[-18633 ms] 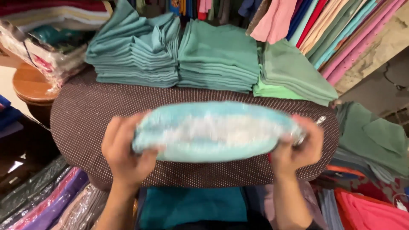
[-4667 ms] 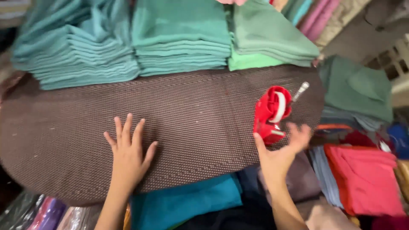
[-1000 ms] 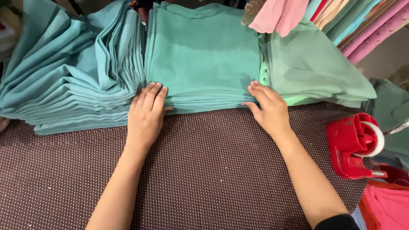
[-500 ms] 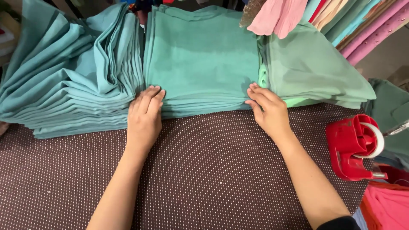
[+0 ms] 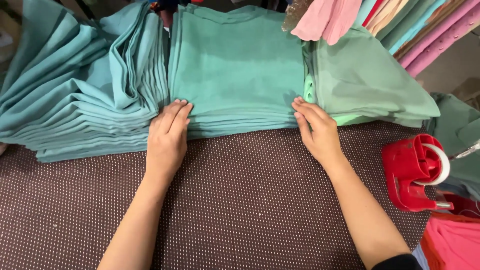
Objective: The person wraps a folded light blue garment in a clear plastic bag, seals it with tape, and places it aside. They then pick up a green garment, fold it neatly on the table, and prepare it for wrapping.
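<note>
Three stacks of folded cloth stand in a row along the far edge of the table point(image 5: 240, 200): a blue stack point(image 5: 75, 110) at the far left, slumped and fanned with its folds spilling open; a teal stack point(image 5: 235, 70) in the middle, square and neatly layered; a green stack point(image 5: 370, 80) at the far right, with one paler green layer showing low at its near edge. All cloth appears soft, matte and thin. The table carries a dark brown cover, textured with fine pale dots. Two hands are in view, both open and flat, grasping nothing. The left hand point(image 5: 167, 137) lies palm down with fingertips against the near left corner of the teal stack, just beside the blue stack. The right hand point(image 5: 317, 130) presses its fingertips to the near right corner of the same stack, beside the green one. One red plastic tape dispenser point(image 5: 412, 172) holding a roll of clear tape sits at the right edge of the table, well apart from the hands. Pink and other coloured fabrics point(image 5: 325, 20) hang beyond the far right corner.
</note>
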